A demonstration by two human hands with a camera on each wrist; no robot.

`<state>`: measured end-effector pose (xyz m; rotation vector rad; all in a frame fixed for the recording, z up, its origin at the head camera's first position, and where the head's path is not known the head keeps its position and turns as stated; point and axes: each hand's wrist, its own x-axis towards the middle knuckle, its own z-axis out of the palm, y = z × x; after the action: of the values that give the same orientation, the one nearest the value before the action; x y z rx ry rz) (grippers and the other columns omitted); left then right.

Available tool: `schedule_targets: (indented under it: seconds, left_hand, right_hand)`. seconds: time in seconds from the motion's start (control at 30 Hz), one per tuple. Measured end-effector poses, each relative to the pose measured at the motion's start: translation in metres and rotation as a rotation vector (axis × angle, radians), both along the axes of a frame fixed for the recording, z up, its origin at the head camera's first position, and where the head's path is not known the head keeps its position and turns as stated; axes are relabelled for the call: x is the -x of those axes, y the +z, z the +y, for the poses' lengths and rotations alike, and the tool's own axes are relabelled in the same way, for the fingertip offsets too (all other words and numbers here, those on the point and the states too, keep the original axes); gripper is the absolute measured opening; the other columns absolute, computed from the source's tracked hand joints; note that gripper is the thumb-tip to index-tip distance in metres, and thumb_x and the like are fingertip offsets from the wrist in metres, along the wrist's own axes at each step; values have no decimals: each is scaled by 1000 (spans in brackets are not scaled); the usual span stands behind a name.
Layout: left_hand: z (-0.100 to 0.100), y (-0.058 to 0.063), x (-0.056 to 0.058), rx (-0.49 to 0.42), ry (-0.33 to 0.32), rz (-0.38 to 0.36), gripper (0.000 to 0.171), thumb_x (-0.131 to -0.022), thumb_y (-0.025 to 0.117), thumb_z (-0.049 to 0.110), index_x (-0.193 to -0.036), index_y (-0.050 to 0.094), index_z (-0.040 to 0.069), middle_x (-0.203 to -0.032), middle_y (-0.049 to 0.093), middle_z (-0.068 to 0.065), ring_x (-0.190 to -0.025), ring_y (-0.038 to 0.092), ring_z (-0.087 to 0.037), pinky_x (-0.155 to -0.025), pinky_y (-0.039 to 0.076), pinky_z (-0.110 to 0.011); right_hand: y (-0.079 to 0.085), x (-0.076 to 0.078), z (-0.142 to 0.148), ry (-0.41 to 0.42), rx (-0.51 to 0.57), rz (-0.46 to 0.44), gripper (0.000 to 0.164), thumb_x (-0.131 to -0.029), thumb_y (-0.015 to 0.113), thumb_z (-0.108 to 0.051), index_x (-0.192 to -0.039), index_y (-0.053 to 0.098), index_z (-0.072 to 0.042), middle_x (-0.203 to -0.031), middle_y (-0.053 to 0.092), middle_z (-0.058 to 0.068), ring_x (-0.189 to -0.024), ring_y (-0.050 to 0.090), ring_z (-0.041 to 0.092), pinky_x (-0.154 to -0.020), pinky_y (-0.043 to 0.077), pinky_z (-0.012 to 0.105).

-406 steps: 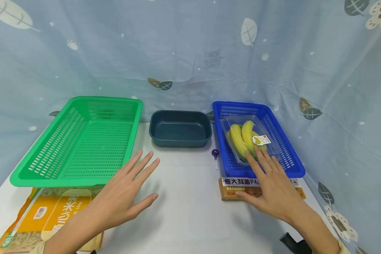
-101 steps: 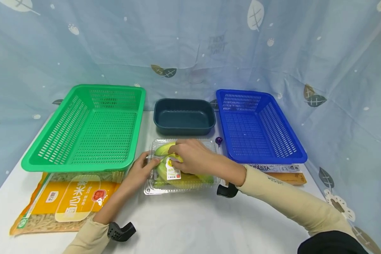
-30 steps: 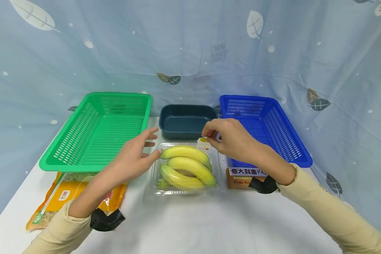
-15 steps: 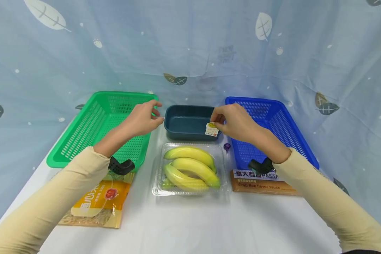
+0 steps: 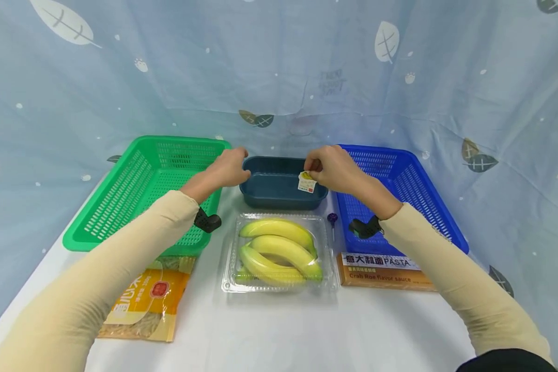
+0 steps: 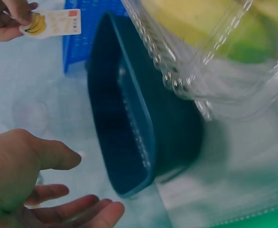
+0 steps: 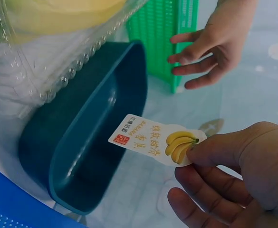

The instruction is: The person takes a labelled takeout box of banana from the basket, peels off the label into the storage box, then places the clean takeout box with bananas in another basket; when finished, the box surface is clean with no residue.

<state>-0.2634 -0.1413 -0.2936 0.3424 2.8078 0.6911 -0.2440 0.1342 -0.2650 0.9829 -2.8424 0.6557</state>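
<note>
My right hand [image 5: 335, 166] pinches a small white label [image 7: 158, 140] printed with bananas, between thumb and forefinger. The label hangs over the right part of a dark teal rectangular tub [image 5: 279, 199]. At the tub's left end my left hand [image 5: 228, 168] hovers, holding nothing; its fingers look spread and relaxed in the left wrist view, with the thumb [image 6: 58, 154] apart from them. In front of the tub lies a closed clear plastic box [image 5: 230, 281] with several yellow bananas [image 5: 279, 250] inside. No label shows on its lid.
A green basket [image 5: 88, 222] stands left, a blue basket [image 5: 439, 217] right. An orange food bag [image 5: 153, 294] lies partly under my left sleeve. A brown pasta box [image 5: 381, 279] lies before the blue basket. A purple lollipop [image 5: 332, 218] lies beside the clear box.
The banana box has left the blue basket for the middle of the table. My right hand took the label off its lid and carried it over the tub; my left hand followed, moving off the box.
</note>
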Motion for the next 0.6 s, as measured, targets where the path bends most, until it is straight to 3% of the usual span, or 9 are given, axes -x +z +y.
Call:
schedule_targets:
  seconds: [0.1, 0.27, 0.37, 0.6]
  left_hand:
    - [4, -6, 11, 41, 2, -7, 63, -101, 57, 18, -153, 28, -3, -134, 53, -23, -75, 60, -26, -65, 46, -39]
    - [8, -17, 26, 110, 41, -64, 78, -100, 60, 17, -157, 12, -4, -104, 63, -18, -55, 51, -18, -54, 43, -34]
    - [10, -24, 33, 137, 52, -95, 82, -99, 60, 14, -158, 6, -3, -104, 63, -19, -49, 43, -16, -49, 40, -33]
    - [14, -34, 44, 177, 33, -76, 69, -98, 60, 11, -154, 23, -6, -124, 53, -23, -67, 53, -24, -56, 44, -35]
  right_hand:
    - [-6, 10, -2, -10, -18, -27, 6, -90, 69, -1, -92, 74, -3, -87, 71, 8, -78, 65, 22, -72, 55, 41]
    - [-19, 25, -9, -26, -55, -67, 5, -90, 70, -2, -91, 74, -3, -85, 70, 8, -76, 65, 22, -71, 55, 40]
    - [-27, 33, -12, -28, -80, -85, 4, -90, 71, -3, -91, 75, -3, -84, 70, 8, -76, 65, 22, -71, 56, 39]
    - [-43, 55, -19, -35, -127, -105, 5, -89, 69, -1, -90, 74, -2, -87, 69, 10, -79, 63, 26, -73, 55, 41]
